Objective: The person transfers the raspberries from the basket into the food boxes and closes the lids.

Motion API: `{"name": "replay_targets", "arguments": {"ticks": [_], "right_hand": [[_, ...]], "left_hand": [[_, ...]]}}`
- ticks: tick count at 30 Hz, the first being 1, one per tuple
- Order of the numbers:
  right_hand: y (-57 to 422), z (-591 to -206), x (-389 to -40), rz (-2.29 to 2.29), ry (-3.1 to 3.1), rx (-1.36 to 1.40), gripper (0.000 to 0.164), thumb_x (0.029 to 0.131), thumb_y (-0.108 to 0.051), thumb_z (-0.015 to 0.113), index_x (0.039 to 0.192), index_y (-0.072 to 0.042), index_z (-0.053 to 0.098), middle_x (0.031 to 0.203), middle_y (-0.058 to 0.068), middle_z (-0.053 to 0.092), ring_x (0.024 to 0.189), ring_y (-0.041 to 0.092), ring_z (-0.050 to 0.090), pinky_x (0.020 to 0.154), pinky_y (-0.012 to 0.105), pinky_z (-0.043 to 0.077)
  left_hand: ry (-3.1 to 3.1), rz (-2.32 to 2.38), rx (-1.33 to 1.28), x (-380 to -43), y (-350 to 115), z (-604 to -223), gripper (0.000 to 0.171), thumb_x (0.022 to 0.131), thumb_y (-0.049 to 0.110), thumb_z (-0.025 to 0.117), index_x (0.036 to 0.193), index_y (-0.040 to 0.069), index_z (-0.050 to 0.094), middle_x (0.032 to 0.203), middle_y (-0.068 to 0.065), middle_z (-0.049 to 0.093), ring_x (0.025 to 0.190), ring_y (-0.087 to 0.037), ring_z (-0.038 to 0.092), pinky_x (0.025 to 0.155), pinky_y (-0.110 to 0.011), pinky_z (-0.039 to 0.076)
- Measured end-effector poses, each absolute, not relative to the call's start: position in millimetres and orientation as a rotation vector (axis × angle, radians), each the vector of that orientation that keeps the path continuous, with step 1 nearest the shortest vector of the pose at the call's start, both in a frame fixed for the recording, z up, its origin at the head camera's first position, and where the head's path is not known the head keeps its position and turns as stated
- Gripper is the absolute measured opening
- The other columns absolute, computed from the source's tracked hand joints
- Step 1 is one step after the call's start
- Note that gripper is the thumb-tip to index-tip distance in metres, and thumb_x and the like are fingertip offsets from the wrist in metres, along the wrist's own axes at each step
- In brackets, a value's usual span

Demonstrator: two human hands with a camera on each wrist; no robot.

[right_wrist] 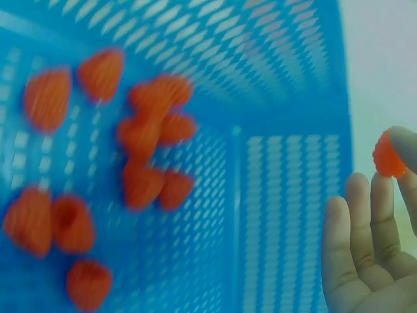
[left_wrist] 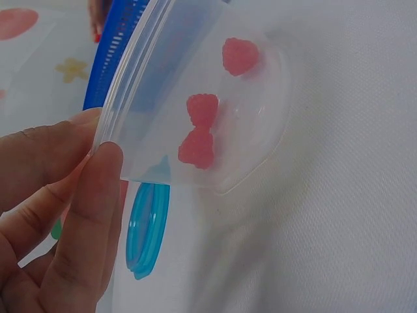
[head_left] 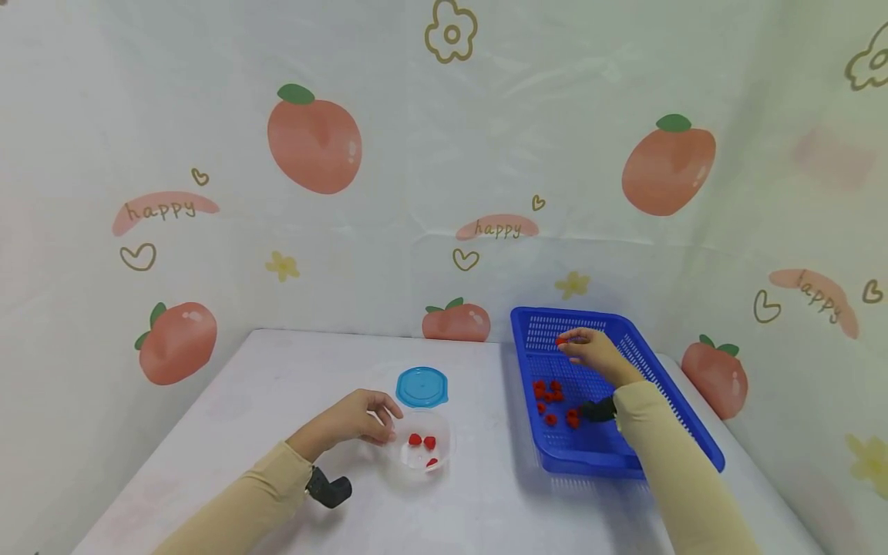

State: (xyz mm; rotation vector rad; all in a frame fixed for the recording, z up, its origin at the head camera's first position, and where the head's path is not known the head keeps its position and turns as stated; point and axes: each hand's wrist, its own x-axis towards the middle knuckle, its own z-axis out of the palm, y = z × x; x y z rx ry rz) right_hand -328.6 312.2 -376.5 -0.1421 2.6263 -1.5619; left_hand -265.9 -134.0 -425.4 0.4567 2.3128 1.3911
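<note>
My left hand [head_left: 355,417] pinches the rim of a small clear plastic tub [left_wrist: 264,134] between thumb and fingers. Three red raspberries [left_wrist: 202,109] lie inside the tub, two of them touching. Over a blue slotted plastic basket [head_left: 590,462] on the right, my right hand [head_left: 593,353] pinches a single raspberry [right_wrist: 388,156] between thumb and fingertip. Its other fingers extend beside the basket wall in the right wrist view. Several more raspberries [right_wrist: 88,285] lie loose on the basket floor, some in a cluster.
Just behind the tub, a light-blue lid [head_left: 422,387] lies flat on the white table [head_left: 479,493]. A white cloth backdrop [head_left: 388,270] printed with fruit and flowers rises at the back and along the sides, close behind the basket.
</note>
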Motion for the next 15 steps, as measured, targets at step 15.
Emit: {"name": "replay_targets", "arguments": {"ticks": [15], "right_hand": [[274.7,-342.4,-311.1,-1.766,2.546,-0.196,0.046,0.097,-0.022,0.059,0.131,0.005,0.046,0.137,0.025,0.046,0.120,0.026,0.053,0.107,0.044,0.042]], "left_hand": [[2.326,1.385,0.446,-266.0,-133.8,-426.4,0.028,0.079,0.003,0.076,0.105,0.002,0.065,0.082,-0.006,0.061,0.073,-0.014,0.064,0.070,-0.032,0.060]]}}
